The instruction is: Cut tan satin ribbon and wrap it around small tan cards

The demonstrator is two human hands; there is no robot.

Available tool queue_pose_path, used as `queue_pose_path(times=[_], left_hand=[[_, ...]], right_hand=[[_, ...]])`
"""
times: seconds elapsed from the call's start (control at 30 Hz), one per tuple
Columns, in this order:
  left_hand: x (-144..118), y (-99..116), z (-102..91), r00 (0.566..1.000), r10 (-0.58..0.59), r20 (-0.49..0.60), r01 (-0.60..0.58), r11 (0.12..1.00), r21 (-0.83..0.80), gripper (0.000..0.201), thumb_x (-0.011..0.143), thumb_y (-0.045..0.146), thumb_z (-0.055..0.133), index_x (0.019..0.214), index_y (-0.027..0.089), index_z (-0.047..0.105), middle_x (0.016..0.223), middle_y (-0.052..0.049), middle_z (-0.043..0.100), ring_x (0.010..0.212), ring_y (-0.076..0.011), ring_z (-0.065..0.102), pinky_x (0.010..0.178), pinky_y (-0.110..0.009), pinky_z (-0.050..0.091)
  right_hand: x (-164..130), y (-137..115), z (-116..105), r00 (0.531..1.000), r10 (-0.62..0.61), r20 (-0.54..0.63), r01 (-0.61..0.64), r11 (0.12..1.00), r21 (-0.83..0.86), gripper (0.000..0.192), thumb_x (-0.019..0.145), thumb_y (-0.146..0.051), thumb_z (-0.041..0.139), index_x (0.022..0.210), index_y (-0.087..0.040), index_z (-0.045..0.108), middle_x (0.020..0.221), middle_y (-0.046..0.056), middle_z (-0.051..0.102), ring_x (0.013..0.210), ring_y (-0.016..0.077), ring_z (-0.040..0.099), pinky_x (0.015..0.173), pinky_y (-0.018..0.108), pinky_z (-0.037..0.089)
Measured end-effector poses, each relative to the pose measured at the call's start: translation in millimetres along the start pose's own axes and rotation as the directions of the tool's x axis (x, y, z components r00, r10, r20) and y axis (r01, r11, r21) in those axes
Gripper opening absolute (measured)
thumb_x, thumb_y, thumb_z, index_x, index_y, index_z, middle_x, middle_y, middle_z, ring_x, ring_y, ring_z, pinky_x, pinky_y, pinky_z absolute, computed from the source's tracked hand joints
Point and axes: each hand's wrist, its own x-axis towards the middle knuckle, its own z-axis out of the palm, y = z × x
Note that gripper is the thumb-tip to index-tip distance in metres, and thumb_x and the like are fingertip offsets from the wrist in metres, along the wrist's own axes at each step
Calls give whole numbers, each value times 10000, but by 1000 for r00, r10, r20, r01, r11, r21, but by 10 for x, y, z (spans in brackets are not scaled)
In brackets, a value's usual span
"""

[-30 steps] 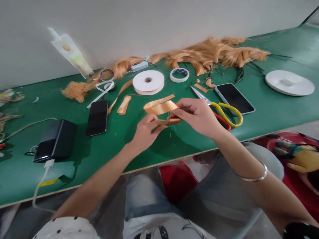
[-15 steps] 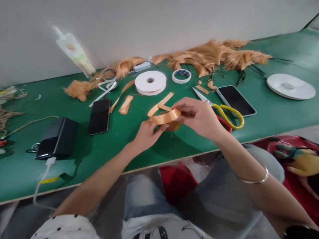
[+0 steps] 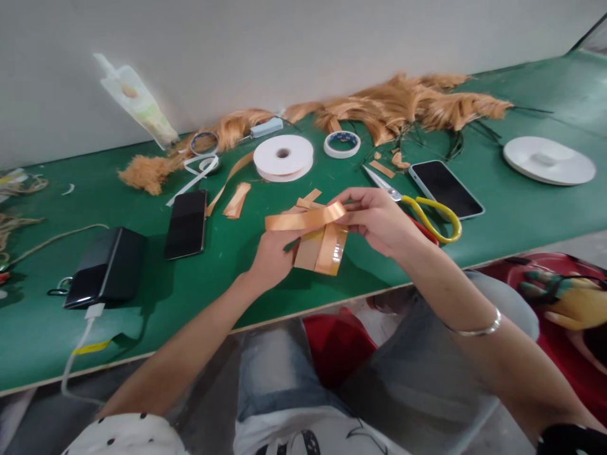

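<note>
Black power bank (image 3: 105, 266), boxy, its cable cut off at the table edge; no legible marking. Left hand (image 3: 270, 256) pinches the glossy orange ribbon (image 3: 313, 237), fingertips partly hidden behind the folded loops. The ribbon is held above the green table (image 3: 227, 278). Right hand (image 3: 379, 221) grips the ribbon's other end. Yellow-handled scissors (image 3: 427, 215) lie partly concealed behind it.

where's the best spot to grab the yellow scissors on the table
Grip the yellow scissors by the handle loops, coming from the right. The loops lie open toward the table edge, while the blades point away toward the back left, close behind the right hand.
</note>
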Motion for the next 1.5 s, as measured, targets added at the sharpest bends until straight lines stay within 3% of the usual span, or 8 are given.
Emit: queue_pose_path(times=[0.2, 0.3, 0.4, 0.57, 0.77, 1.1, 1.37, 1.5], left_hand=[[-52, -26, 21, 987, 105, -120, -109, 994, -27, 197, 870, 220, 549, 989, 230, 707, 1269, -80, 605, 1153, -199, 586, 946, -382, 504], [-111, -53, 22, 988, 96, -121, -98, 995, -10, 211, 873, 232, 531, 998, 221, 700, 1087, -68, 704, 976, -180, 669, 836, -324, 546], [-124, -47, 1, 986, 106, -126, -88, 986, 141, 238, 876, 217, 487, 976, 202, 703, 885, -52, 751, 777, -158, 697, 716, -264, 550], [-69, -25, -9, 987, 144, -71, -118, 951, 287, 244, 883, 211, 457, 933, 173, 693, 807, -51, 747, 666, -149, 676, 620, -244, 513], [-48, -86, 68, 998, 59, -22, -49, 948, 314, 221, 885, 248, 471, 774, 181, 650, 676, -33, 677, 619, -155, 613, 604, -272, 485], [30, 2, 55, 988, -102, 115, 71, 966, 249, 138, 839, 143, 463, 784, 174, 586, 685, -29, 609, 678, -177, 562, 617, -281, 434], [7, -30, 78, 977, -205, 63, 190, 963, 191, 157, 829, 229, 517, 699, 171, 585, 583, -2, 565, 555, -137, 526, 517, -242, 396], [14, -18, 71, 959, -275, 72, 260, 951, 167, 193, 820, 239, 532, 651, 158, 578, 529, 17, 531, 484, -108, 477, 458, -223, 333]], right_hand=[[11, 75, 43, 996, -79, 48, 86, 982, -169, 108, 581, -148, 703, 633, -143, 609, 619, 5, 643, 610, 113, 600, 560, 217, 449], [7, 110, 56, 986, -133, 104, 157, 947, -280, 127, 620, -203, 708, 644, -148, 597, 652, 12, 650, 657, 135, 611, 596, 240, 454], [0, 122, 58, 975, -176, 136, 215, 902, -374, 138, 661, -254, 689, 654, -147, 603, 633, 3, 622, 641, 134, 588, 572, 239, 420], [-15, 102, 52, 965, -206, 163, 257, 869, -422, 149, 702, -273, 660, 655, -136, 625, 591, -12, 576, 581, 106, 535, 536, 231, 382], [-43, 22, 23, 964, -219, 152, 261, 891, -372, 163, 714, -300, 672, 669, -144, 657, 661, 22, 643, 670, 146, 602, 596, 256, 451], [-77, -63, 13, 943, -326, 69, 321, 837, -442, 118, 705, -243, 643, 631, -151, 646, 592, -6, 592, 581, 110, 513, 515, 230, 378], [-75, -49, 11, 912, -402, 80, 379, 754, -536, 151, 782, -250, 585, 704, -145, 660, 628, 3, 614, 615, 122, 545, 545, 233, 396], [-69, -18, 30, 916, -393, 75, 374, 776, -508, 95, 761, -222, 612, 741, -150, 670, 697, 16, 668, 679, 147, 614, 602, 251, 464]])
